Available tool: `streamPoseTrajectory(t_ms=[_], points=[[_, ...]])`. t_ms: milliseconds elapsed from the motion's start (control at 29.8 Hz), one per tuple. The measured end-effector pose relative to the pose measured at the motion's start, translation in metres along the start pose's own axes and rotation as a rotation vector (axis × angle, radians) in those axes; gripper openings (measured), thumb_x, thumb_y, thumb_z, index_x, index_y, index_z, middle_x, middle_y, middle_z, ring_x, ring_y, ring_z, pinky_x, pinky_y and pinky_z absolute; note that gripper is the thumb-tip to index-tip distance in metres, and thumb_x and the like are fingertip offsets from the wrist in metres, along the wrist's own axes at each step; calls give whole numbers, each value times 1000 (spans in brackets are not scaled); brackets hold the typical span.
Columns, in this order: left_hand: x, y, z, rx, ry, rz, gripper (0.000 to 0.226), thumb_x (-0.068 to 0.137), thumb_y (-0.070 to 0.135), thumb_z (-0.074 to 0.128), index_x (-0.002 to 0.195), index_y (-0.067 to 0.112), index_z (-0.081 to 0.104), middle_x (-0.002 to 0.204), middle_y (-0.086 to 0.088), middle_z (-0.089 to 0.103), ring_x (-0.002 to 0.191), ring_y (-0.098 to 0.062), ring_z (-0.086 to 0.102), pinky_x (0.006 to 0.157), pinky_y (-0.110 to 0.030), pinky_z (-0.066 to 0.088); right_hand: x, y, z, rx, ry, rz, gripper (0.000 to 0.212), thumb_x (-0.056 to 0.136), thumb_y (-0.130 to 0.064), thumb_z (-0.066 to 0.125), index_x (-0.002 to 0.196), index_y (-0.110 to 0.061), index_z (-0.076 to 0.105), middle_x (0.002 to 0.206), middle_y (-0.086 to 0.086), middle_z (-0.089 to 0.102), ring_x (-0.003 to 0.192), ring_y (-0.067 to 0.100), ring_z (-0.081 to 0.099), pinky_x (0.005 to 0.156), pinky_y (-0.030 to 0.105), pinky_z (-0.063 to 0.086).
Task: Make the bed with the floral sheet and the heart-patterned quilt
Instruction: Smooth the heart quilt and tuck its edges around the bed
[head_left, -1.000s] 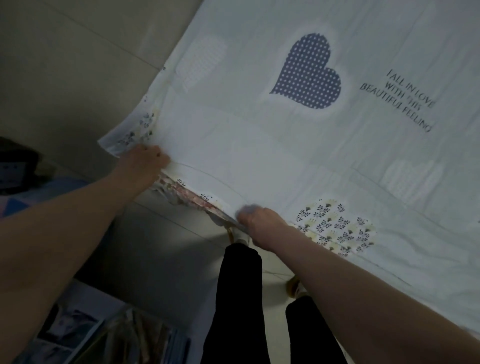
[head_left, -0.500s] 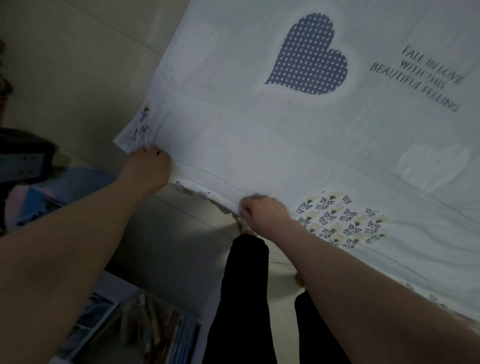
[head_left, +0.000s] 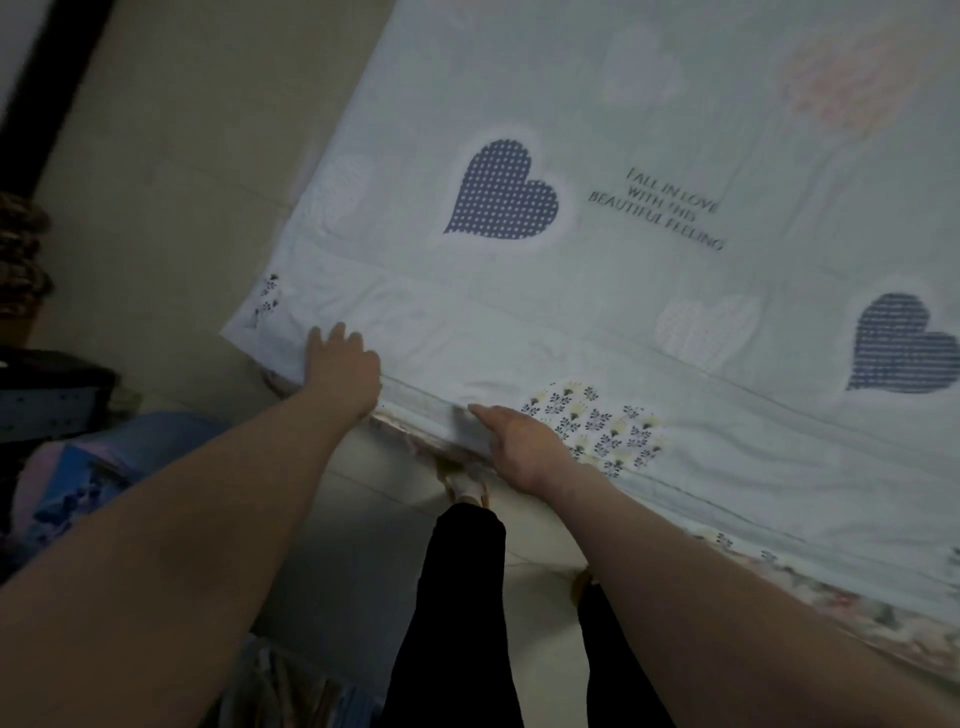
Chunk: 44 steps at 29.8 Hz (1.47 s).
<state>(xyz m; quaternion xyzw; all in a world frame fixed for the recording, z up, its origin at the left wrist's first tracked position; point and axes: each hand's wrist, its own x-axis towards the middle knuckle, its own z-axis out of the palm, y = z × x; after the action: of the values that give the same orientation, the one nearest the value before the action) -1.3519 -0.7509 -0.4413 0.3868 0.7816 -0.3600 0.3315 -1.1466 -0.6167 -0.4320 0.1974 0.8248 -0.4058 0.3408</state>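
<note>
1. Pale-blue fabric quilt with heart patches (head_left: 623, 322) lies spread flat over the bed, with its corner at the left.
2. Floral sheet (head_left: 883, 618) shows as a thin strip under the quilt's near edge.
3. Left hand (head_left: 343, 369): fingers straight, pressing flat on the quilt near that corner.
4. Right hand (head_left: 519, 447) rests on the quilt's near edge. Its fingers are hidden, so I can't tell if it grips.
5. Beige tiled floor (head_left: 182, 182) lies beside the bed.

- The quilt (head_left: 623, 322) lay spread over the far and right part of the scene.
- The floral sheet (head_left: 906, 642) lay under it, showing along its near edge.
- The left hand (head_left: 344, 370) rested on the quilt beside the near left corner.
- The right hand (head_left: 524, 448) lay on the near edge, just right of the left hand.
- The floor (head_left: 182, 156) lay to the left.
</note>
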Motion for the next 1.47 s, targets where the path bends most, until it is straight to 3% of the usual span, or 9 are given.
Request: streamPoseTrajectory(t_ms=[134,369,804,972,1106,1207,1341,1408,1475], points=[[-45,55,-44,-35,165,72,61,101,44,40,154,17,25,164,-9,9,151,-32,0,120,-56,0,-49,22,-20,-96,44,41,68,99,-17,46,158,-22,12,162,7,19,149,25,18,119,36,24],[-135,156,-104,-51,246,122,71,101,48,38,158,18,6,165,-8,-2,151,-33,-8,119,-55,-4,-156,67,-47,-182,184,118,70,100,-15,43,158,-21,4,163,5,15,150,27,11,120,40,20],[-276,323,-144,-12,425,236,75,101,51,37,158,20,-1,165,-6,-7,151,-31,-9,121,-54,-4,-348,160,-34,-162,490,229,65,105,-28,36,158,-20,-1,165,5,7,151,28,8,121,44,14],[-316,399,-159,39,497,401,75,101,52,38,158,22,-1,165,-5,-7,151,-29,-10,120,-53,-5,-414,203,-19,-97,575,310,65,105,-26,36,158,-20,-1,165,4,5,151,26,7,122,43,14],[-334,419,-169,112,609,537,75,100,55,36,158,24,-2,165,-3,-8,151,-28,-11,118,-52,-10,-445,213,-15,-74,662,336,65,105,-27,36,158,-23,-3,165,2,3,152,24,5,122,42,11],[-339,419,-179,159,743,691,76,98,56,41,158,24,5,165,-4,-3,151,-30,-5,116,-52,-11,-471,219,-21,-56,759,363,65,105,-27,35,158,-25,-2,165,2,3,152,23,4,121,41,9],[-337,415,-202,168,906,915,81,78,55,73,146,19,47,152,-10,42,141,-36,36,115,-57,16,-512,225,-31,-46,865,424,64,105,-29,36,158,-28,-1,165,0,2,152,23,4,121,42,7],[-340,414,-208,139,971,960,72,85,56,63,144,19,49,151,-11,44,139,-37,38,112,-57,18,-530,229,-32,-52,913,437,64,105,-29,38,158,-30,1,165,0,4,152,23,6,122,43,7],[-345,409,-211,130,1020,966,68,90,58,40,146,20,46,153,-9,41,141,-37,36,112,-57,18,-541,227,-33,-63,950,424,65,105,-29,40,158,-31,4,165,-1,6,152,22,9,122,43,8]])
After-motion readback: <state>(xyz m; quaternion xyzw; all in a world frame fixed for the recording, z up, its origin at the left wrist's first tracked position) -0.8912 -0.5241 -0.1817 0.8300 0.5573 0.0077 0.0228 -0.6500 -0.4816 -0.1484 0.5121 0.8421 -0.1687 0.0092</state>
